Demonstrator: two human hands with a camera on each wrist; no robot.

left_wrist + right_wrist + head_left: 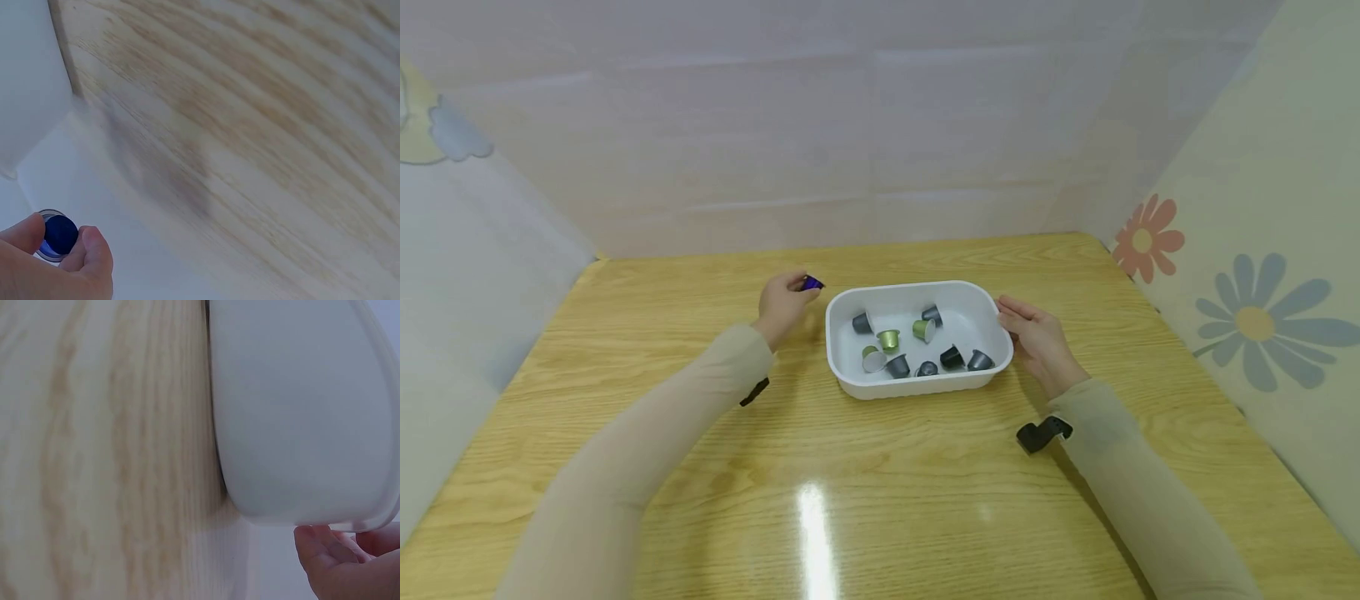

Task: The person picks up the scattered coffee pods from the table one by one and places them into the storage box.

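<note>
My left hand (784, 304) pinches a dark blue coffee capsule (812, 283) between thumb and fingertips, above the table just left of a white tray. Its round blue end (61, 235) shows between the fingers in the left wrist view. The white tray (917, 388) has rounded corners and stands on the table, with several coffee capsules lying loose in it: green ones (889, 340), grey ones (898, 366) and a black one (952, 357). At the tray's right end, my right hand (1037, 339) holds the rim, fingertips (306, 536) against the outer wall below it.
The wooden table (910, 475) reaches back to a pale sheet-covered wall (865, 150). Side panels stand left and right, the right one (1240, 225) printed with flowers. A black band (1045, 433) with a small camera sits on my right wrist.
</note>
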